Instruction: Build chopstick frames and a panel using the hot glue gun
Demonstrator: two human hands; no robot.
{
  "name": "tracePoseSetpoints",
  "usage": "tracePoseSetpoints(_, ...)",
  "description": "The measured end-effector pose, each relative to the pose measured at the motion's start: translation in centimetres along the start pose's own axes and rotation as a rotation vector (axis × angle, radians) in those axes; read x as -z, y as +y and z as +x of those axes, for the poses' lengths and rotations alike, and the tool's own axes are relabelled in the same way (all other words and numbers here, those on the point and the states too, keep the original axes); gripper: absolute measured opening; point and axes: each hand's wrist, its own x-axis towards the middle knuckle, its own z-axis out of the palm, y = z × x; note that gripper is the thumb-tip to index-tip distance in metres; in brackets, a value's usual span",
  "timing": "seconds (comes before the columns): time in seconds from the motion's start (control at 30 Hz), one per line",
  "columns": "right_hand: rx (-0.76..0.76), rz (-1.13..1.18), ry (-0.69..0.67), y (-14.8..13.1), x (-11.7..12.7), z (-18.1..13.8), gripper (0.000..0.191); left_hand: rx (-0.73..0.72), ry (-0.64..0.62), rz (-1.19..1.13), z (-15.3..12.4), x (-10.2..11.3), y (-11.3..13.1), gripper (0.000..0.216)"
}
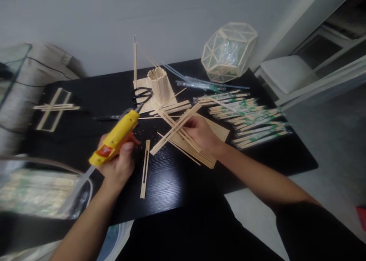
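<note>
A yellow hot glue gun [117, 135] is gripped in my left hand [121, 160], nozzle tipped up and away to the right, a clear glue stick poking out of its rear. Between the fingers of my right hand [200, 133] is an X-shaped frame of crossed chopsticks [175, 129], held above the table. Some of the right fingers are hidden behind the frame. Below it lies a flat panel of chopsticks [213, 135] joined side by side. Between my hands a narrow pair of chopsticks [145, 169] rests on the table.
Black scissors [143, 95] lie near a round chopstick holder [158, 84] on a wooden base. Wrapped chopsticks [251, 118] pile at right. A faceted stick lantern [230, 51] stands at the back. Another crossed frame [57, 108] lies left. A bag of chopsticks [37, 190] sits lower left.
</note>
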Motion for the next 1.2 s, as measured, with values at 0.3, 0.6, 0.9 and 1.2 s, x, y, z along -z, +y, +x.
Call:
tracePoseSetpoints(0.3, 0.030, 0.014, -0.008, 0.1, -0.2, 0.0, 0.028, 0.167, 0.109, -0.106, 1.0, -1.8, 1.6, 0.031)
tracePoseSetpoints(0.6, 0.042, 0.023, -0.031, 1.7, -0.4, 0.2, 0.018, 0.407, 0.025, -0.414, 1.3, -2.8, 0.6, 0.038)
tracePoseSetpoints(0.9, -0.016, 0.035, -0.004, 2.6, -0.3, 0.6, 0.017, 0.434, -0.114, -0.497, 1.0, -3.0, 0.6, 0.040)
tracePoseSetpoints(1.2, -0.013, -0.011, -0.012, 2.6, -0.2, 0.4, 0.028, 0.468, -0.088, -0.490, 1.4, -2.9, 0.9, 0.041)
